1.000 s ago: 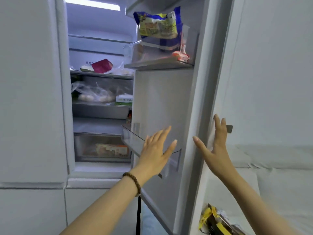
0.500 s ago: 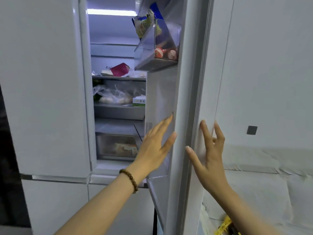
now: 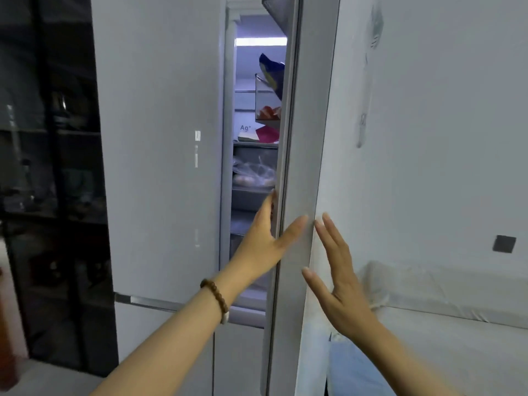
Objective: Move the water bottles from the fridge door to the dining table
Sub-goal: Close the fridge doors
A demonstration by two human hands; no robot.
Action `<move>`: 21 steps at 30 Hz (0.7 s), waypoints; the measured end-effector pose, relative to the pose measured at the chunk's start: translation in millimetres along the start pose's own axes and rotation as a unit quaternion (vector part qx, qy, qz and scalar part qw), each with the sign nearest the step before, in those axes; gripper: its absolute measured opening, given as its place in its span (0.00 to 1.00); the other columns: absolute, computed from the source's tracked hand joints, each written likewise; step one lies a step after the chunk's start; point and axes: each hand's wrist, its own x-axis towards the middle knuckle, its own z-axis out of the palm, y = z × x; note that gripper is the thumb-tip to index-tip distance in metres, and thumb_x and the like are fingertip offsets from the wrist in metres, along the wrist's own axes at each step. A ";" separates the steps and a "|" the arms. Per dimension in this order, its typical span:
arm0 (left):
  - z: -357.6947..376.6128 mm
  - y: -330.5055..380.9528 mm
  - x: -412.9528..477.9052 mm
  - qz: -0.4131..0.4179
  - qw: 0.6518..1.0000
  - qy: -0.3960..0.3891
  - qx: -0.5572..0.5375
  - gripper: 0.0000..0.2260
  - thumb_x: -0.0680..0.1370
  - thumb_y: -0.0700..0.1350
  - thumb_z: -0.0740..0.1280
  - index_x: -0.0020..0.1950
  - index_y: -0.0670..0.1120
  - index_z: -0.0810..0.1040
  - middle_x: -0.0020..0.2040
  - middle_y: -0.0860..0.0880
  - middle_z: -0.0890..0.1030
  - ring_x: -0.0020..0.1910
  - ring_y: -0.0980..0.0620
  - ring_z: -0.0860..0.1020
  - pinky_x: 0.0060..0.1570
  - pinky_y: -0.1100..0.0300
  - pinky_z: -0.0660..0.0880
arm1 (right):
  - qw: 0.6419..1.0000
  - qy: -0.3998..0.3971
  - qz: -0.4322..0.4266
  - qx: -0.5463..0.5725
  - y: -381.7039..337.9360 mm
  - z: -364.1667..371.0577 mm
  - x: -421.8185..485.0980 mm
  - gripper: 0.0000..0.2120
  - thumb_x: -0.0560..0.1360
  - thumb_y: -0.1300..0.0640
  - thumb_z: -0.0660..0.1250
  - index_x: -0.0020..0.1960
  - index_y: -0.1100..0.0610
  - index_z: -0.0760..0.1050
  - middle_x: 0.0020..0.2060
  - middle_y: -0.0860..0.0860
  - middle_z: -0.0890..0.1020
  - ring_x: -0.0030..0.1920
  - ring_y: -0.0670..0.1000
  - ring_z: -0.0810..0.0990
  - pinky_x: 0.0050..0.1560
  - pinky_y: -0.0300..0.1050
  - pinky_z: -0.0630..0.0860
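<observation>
The white right fridge door point(image 3: 303, 155) stands nearly edge-on to me, leaving a narrow lit gap into the fridge. My left hand point(image 3: 265, 241), a bead bracelet on its wrist, lies flat against the door's inner edge with the thumb across the edge. On the door's outer face rests my right hand point(image 3: 334, 275), fingers spread. Both hands hold nothing. No water bottle is in view. A door shelf point(image 3: 267, 101) holds a blue and yellow bag and red packets.
The left fridge door point(image 3: 160, 144) is shut. Inside shelves hold a red packet point(image 3: 267, 134) and a plastic bag of food point(image 3: 253, 174). A dark glass cabinet point(image 3: 48, 178) stands at the left. A white covered sofa point(image 3: 445, 315) and a wall with a dark switch point(image 3: 504, 243) are at the right.
The right fridge door has swung toward shut, narrowing the gap. My left hand slid from the inner panel to the door's edge, and my right hand moved flat onto the outer face.
</observation>
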 end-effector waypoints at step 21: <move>-129.8 -165.8 143.7 0.146 0.906 0.207 0.338 0.32 0.79 0.60 0.54 0.72 0.63 0.32 0.77 0.55 0.37 0.76 0.57 0.38 0.74 0.55 0.40 | 0.962 -0.028 -0.113 -0.246 148.4 189.7 143.3 0.28 0.79 0.44 0.53 0.76 0.50 0.53 0.77 0.51 0.51 0.77 0.54 0.48 0.76 0.55 0.45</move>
